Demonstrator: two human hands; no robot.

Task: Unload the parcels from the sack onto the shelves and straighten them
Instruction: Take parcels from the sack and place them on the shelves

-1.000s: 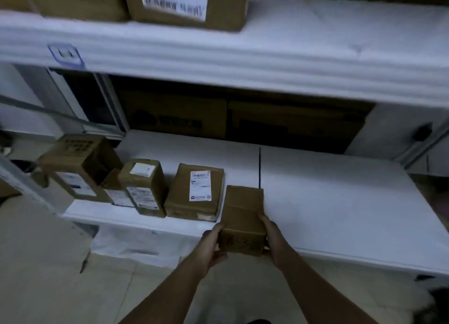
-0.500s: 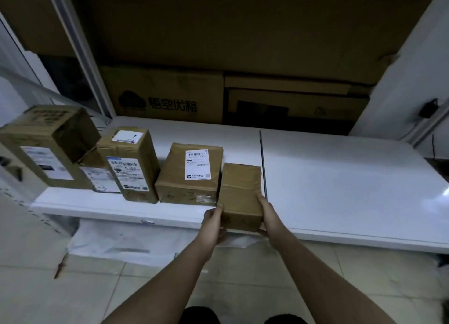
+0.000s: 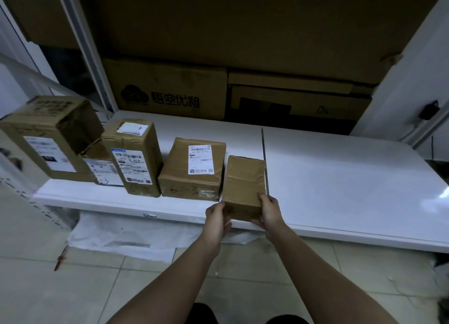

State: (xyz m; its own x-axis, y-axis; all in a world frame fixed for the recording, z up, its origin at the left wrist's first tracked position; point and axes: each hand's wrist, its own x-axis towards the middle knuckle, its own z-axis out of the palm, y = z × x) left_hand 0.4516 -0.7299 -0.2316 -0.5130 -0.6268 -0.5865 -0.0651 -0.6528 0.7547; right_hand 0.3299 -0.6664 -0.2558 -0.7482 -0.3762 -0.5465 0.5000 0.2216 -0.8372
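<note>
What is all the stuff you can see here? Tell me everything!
plain box: 1, brown, front of shelf, held by both hands
labelled boxes: 4, brown with white labels, in a row to its left
shelf: 1, white, under the boxes
big cartons: at least 2, brown, behind the shelf
white sheet: 1, on the floor under the shelf
floor tiles: pale
left hand: 1, at the box's near left corner
right hand: 1, grip on the box's right side

Brown parcels [image 3: 244, 178] with white barcode labels [image 3: 199, 159]; white shelf [image 3: 340, 178]; pale tiled floor [image 3: 73, 287]; white sack [image 3: 121, 236].
</note>
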